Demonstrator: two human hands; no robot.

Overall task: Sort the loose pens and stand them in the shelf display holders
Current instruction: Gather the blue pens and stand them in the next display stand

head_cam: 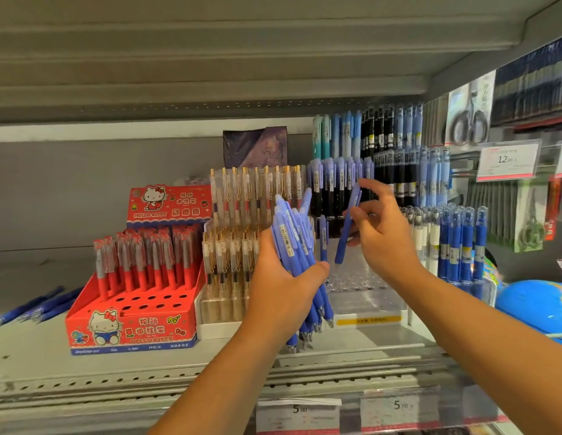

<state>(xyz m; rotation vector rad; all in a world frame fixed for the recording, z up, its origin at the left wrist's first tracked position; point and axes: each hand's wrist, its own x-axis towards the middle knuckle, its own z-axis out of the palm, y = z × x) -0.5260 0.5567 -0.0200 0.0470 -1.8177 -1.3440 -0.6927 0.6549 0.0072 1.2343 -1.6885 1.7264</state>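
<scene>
At centre frame my left hand (282, 287) is closed around a bundle of periwinkle-blue plastic click pens (300, 262), tips down, while my right hand (383, 233) pinches a single matching blue pen (348, 227) between thumb and fingers, other fingers loose. I judge I'm mid-placement: next I should lower it upright into a free hole of the clear acrylic display holder (364, 287) just below.

This is a shop's stationery aisle. Metal shelves (210, 368) carry price tags (507, 160) reading 12.00 and 5.00. Pens stand packed in display holders (364, 274), beside a red Hello Kitty box (132, 321); packaged goods, probably scissors (469, 120), hang on hooks at right.
</scene>
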